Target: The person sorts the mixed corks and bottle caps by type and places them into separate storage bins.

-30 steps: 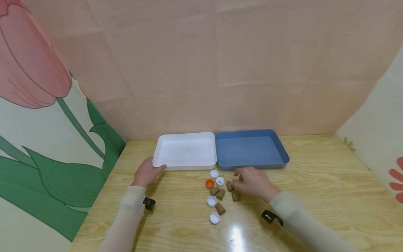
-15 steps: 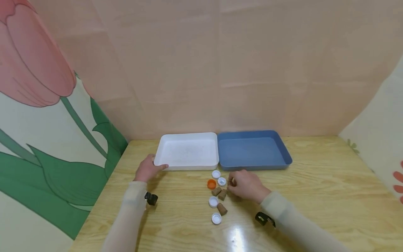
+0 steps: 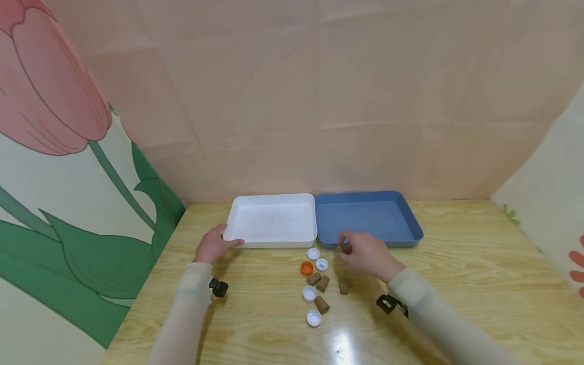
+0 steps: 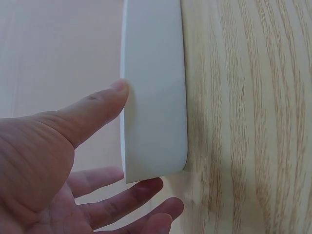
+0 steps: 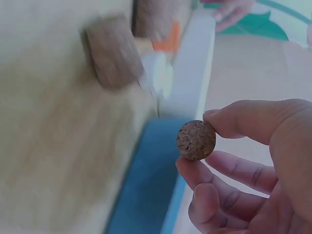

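Note:
My left hand (image 3: 212, 247) holds the near left corner of the white tray (image 3: 271, 243). In the left wrist view the thumb presses the tray's long wall at the rim, and fingertips touch its short end wall. My right hand (image 3: 368, 256) pinches a cork (image 5: 196, 140) between thumb and fingers, its round end towards the right wrist camera. That hand is raised at the near wall of the blue tray (image 3: 410, 242). On the table below it lies another cork (image 3: 344, 286). Further left are more corks (image 3: 321, 304), white bottle caps (image 3: 309, 293) and an orange cap (image 3: 306, 268).
The two trays stand side by side at the back of the wooden table (image 3: 474, 284), against a pinkish cloth backdrop (image 3: 365, 101). Bare tray floor shows in both. The caps and corks lie in a loose column in front of where the trays meet.
My right hand reached in, took a cork from beside the white cap, and lifted it towards the blue tray. The left hand has stayed on the white tray's corner.

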### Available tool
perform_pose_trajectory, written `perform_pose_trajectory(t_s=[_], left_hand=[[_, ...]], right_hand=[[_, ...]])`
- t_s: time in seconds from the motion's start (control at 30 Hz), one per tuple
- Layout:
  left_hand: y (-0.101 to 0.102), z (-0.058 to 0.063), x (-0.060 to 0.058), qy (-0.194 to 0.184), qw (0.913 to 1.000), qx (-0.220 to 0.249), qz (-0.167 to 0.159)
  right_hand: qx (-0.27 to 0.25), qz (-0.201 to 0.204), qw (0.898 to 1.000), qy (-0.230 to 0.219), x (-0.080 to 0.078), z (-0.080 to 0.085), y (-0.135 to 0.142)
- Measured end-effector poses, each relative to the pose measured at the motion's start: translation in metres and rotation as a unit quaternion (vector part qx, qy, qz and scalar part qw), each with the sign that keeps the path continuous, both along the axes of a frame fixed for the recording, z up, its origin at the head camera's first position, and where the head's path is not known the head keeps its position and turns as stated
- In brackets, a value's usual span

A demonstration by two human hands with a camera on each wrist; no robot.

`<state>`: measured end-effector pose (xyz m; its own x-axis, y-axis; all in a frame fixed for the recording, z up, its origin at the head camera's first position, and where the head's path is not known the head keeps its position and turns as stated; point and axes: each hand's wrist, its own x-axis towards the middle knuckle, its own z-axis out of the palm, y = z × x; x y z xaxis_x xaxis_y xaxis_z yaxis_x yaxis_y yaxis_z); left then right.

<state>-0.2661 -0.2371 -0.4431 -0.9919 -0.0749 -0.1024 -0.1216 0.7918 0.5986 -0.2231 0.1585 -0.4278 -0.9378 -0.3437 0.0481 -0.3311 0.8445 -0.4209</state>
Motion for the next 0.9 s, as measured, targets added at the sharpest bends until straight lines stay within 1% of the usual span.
perform_pose_trajectory(t_s=[0.17,0.3,0.53,0.73,0.9], left_hand=[[-0.001,0.000,-0.003,-0.004,0.9999,-0.009,0.000],[-0.001,0.001,-0.004,-0.010,0.9999,-0.007,0.002],[0.000,0.002,-0.003,-0.018,0.9998,0.002,0.013],[-0.001,0.001,-0.003,-0.025,0.9995,0.002,0.022],[-0.003,-0.001,-0.002,-0.028,0.9993,0.006,0.024]], right_hand=[[-0.007,-0.002,1.000,0.003,-0.019,0.016,0.015],[0.004,-0.008,1.000,-0.003,-0.038,0.024,0.026],[0.038,-0.021,0.999,-0.025,-0.069,0.024,0.042],[0.066,-0.040,0.995,-0.065,-0.087,0.027,0.051],[0.086,-0.043,0.992,-0.080,-0.102,0.024,0.056]])
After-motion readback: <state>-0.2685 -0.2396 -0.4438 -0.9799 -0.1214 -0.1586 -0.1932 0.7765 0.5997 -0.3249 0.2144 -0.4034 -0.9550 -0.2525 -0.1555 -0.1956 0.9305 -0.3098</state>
